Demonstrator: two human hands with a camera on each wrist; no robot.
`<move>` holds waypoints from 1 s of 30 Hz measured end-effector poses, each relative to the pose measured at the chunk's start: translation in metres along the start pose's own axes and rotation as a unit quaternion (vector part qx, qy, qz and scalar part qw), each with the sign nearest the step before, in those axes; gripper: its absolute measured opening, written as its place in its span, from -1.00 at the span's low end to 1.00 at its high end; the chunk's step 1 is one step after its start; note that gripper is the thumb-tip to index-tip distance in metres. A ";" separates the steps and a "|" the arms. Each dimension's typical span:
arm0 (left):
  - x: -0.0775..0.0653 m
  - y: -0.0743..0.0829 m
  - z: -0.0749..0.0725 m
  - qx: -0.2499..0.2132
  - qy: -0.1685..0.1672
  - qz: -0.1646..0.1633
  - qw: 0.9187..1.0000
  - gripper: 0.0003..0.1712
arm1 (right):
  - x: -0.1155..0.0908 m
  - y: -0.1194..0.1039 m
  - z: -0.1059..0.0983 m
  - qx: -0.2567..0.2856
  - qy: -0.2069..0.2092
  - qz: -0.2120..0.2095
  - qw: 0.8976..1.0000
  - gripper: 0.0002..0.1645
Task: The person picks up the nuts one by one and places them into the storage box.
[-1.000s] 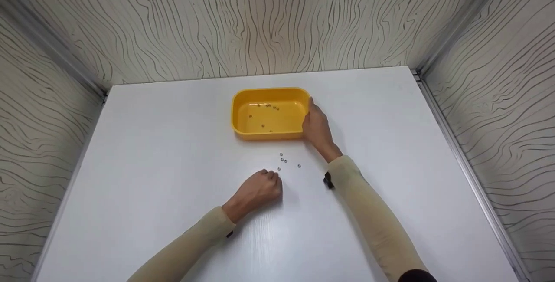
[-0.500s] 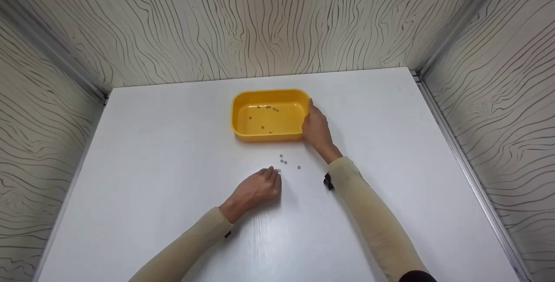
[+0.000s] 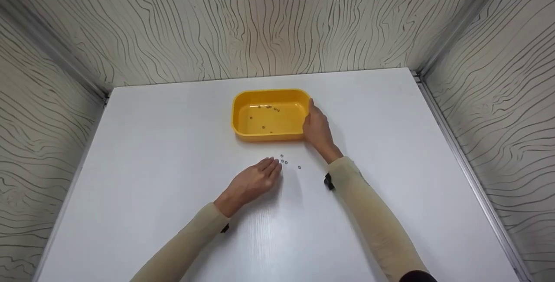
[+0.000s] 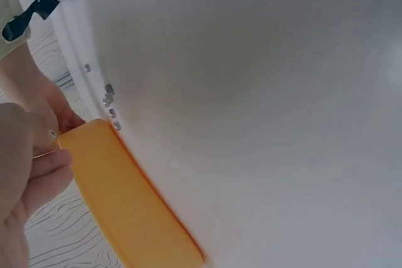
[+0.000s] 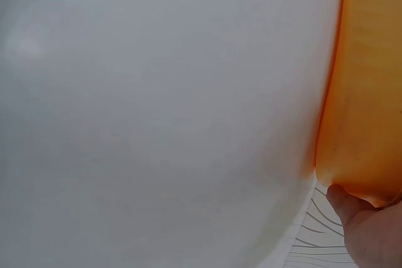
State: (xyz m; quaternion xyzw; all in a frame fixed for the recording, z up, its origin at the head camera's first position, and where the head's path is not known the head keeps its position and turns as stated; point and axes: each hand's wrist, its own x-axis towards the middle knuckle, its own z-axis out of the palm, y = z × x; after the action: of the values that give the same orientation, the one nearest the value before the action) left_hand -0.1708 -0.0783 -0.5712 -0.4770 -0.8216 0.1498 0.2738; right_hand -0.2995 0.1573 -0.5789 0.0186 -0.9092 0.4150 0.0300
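On the left side stands a wall with wavy lines (image 3: 39,121), and beside it is the white surface (image 3: 151,165). The left sleeve (image 3: 186,234) comes in from the near left, with the left hand (image 3: 246,184) at its end, back side up, low over the middle of the surface. Its fingertips seem to pinch one tiny metal ring (image 4: 53,134), probably because such a little thing is too small for a whole fist. Just past this hand, on the far side, the yellow tub (image 3: 256,138) sits flat on the surface, hollow side up, so the tiny rings inside (image 3: 263,127) stay in. They lie scattered on its floor, more of them toward the far side. A few loose rings (image 3: 282,161) lie on the surface between the tub and the near edge: three close together just beside the left fingertips, and one (image 3: 299,167) a bit apart to the right. They are likely easy to reach there. Farther right, the right hand (image 3: 318,130) grips the tub's right end near its near corner, with its fingers curled round the side, most likely so the light tub does not slide.
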 end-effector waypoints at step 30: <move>0.041 -0.051 -0.003 -0.471 0.099 -0.382 0.789 -0.69 | 0.002 -0.001 0.000 -0.007 -0.006 0.014 1.000 -0.26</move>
State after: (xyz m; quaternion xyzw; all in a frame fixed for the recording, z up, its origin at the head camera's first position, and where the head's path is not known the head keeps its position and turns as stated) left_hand -0.2209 -0.0681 -0.5302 -0.2063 -0.8740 -0.4203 0.1300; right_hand -0.3012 0.1567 -0.5777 0.0085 -0.9124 0.4088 0.0188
